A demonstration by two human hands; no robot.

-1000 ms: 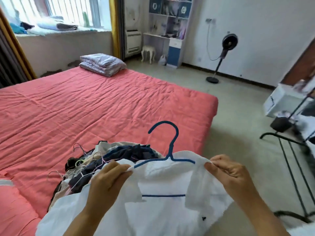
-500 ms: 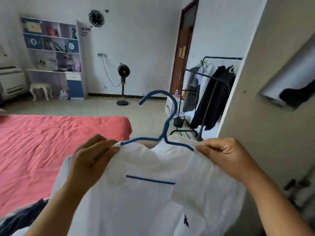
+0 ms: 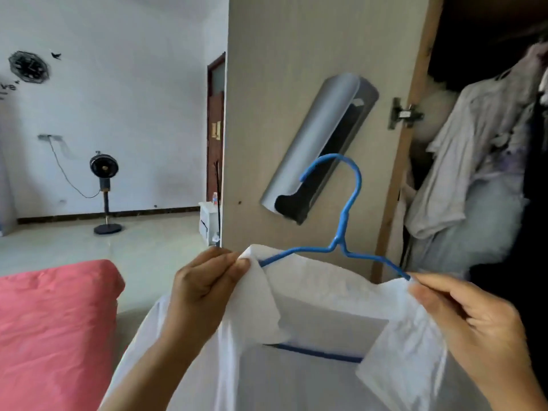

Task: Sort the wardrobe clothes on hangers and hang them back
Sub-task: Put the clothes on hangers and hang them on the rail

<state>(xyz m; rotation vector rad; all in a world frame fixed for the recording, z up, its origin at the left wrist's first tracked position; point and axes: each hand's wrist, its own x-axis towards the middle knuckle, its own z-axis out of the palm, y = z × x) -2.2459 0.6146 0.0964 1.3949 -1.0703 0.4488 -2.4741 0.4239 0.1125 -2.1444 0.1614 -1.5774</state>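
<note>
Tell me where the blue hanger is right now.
In the head view, the blue hanger sits centre-right inside the white shirt, between the left hand and right hand, before the open wardrobe door.

Your way into the wardrobe opening (image 3: 486, 54) is on the right, but hanging clothes (image 3: 474, 173) crowd most of it; dark free space shows only above them. The open wardrobe door (image 3: 296, 69) blocks straight ahead, with a silver holder (image 3: 320, 137) jutting from it just behind the blue hanger (image 3: 341, 232) hook. Left is open floor (image 3: 118, 241); the bed (image 3: 53, 321) sits low left.
</note>
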